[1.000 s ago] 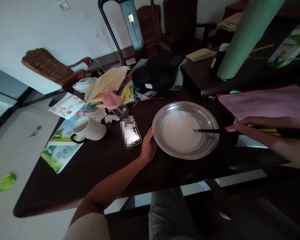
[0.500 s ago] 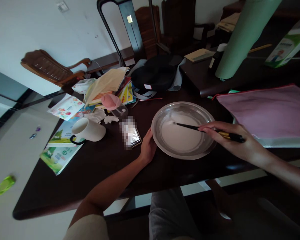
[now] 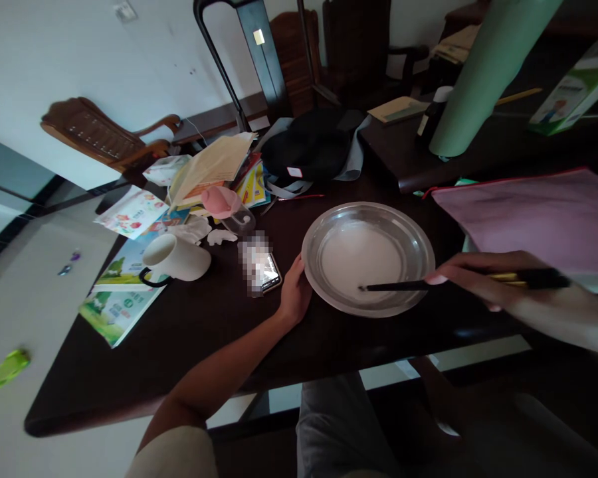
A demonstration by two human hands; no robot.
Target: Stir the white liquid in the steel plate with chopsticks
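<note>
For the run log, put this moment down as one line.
left hand: against metal basin, left side | right hand: holds black-and-gold stick, tip inside basin | left of basin: phone, white mug

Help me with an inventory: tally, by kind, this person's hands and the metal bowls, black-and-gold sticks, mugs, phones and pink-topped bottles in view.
Hands: 2 (left hand, right hand)
Metal bowl: 1
Black-and-gold stick: 1
Mug: 1
Phone: 1
Pink-topped bottle: 1
Total: 7
</note>
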